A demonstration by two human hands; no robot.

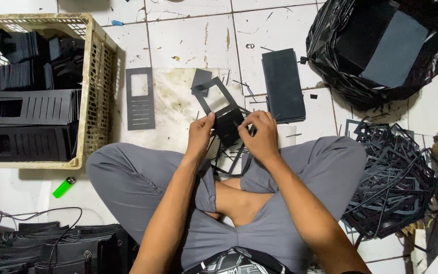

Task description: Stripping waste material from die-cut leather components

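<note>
crossed legs in grey trousers (290, 203) fill the foreground. at ten o'clock a crate (95, 91) holds stacked finished cut-outs; scrap strips (391, 177) pile at three o'clock, so much looks done. left hand (200, 134) and right hand (260, 136) both pinch a black die-cut sheet (224, 114) at centre, half stripped.

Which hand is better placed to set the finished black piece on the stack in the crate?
Probably the left hand: it grips the black die-cut sheet on the side where the crate sits. The right hand is farther away, pinching the sheet's other edge.
</note>
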